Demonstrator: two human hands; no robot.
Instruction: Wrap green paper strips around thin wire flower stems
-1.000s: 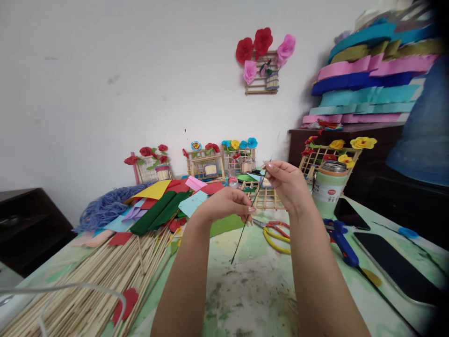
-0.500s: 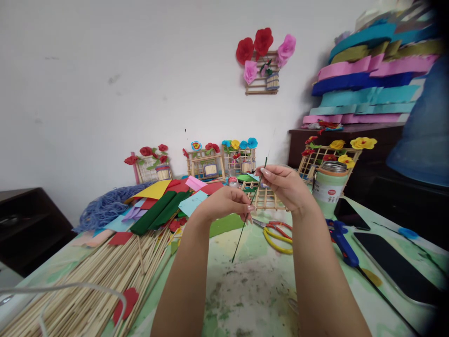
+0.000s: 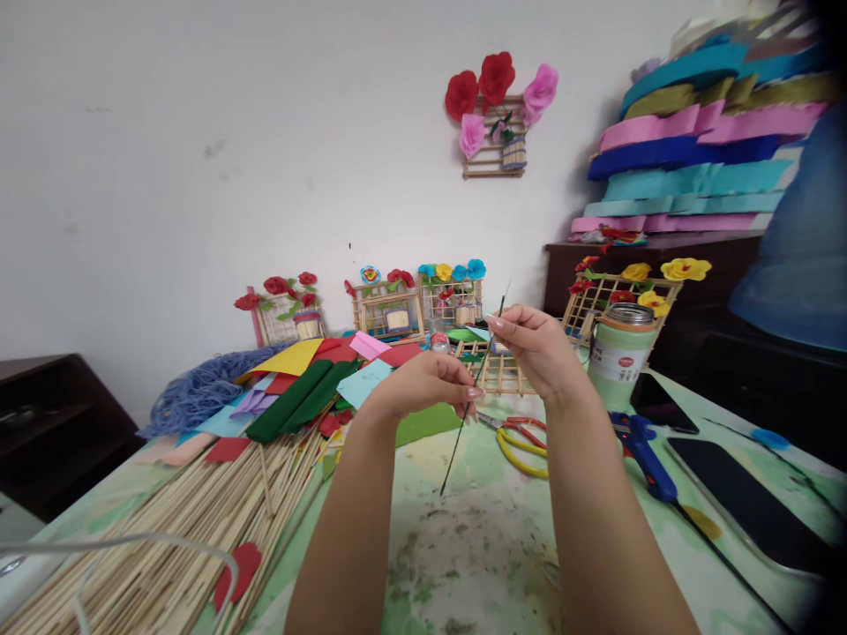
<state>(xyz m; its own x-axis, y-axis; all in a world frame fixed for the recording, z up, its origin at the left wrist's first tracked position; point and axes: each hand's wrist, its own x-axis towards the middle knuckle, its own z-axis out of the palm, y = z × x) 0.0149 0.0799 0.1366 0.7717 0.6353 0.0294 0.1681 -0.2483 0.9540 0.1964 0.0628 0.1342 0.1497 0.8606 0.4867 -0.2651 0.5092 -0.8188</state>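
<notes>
A thin dark green stick [image 3: 456,450] slants from upper right to lower left above the table's middle. My left hand [image 3: 427,384] pinches it about halfway down, fingers curled. My right hand [image 3: 535,348] is closed in a pinch on its upper part, and the tip pokes out above the fingers. The stick's lower end hangs free just over the stained green tabletop [image 3: 476,547].
Bamboo sticks [image 3: 172,547] lie heaped at the left, with coloured paper sheets [image 3: 311,379] behind. Yellow-handled scissors [image 3: 520,441], a blue glue gun [image 3: 641,450], a green jar [image 3: 622,353] and a dark phone [image 3: 747,503] lie to the right. Flower frames [image 3: 390,304] line the wall.
My right hand has slid slightly along the stick's top, so more of the tip shows above its fingers. The left hand has hardly moved.
</notes>
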